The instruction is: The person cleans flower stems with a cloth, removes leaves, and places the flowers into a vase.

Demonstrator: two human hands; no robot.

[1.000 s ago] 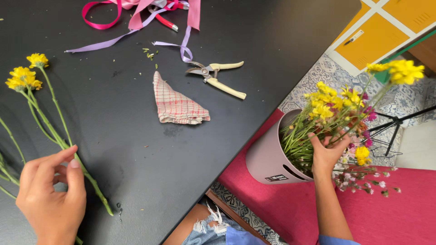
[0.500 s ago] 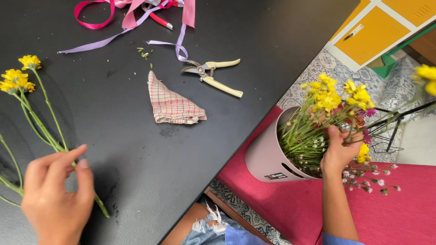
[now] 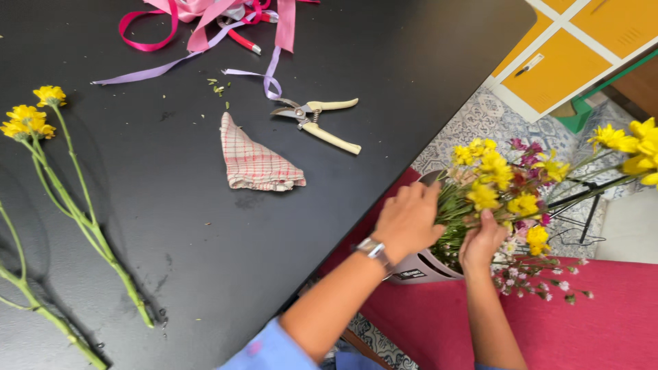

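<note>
Beside the black table, both hands reach into a grey bucket of yellow flowers. Left hand lies spread on the stems, fingers apart. Right hand is clasped around stems.

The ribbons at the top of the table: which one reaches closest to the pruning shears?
The pale lilac ribbon. Its looped end lies just above the shears, while the pink ribbons stay bunched at the table's far edge.

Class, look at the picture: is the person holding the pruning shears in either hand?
No. The pruning shears lie on the black table, while both the left hand and right hand are at the flowers.
</note>
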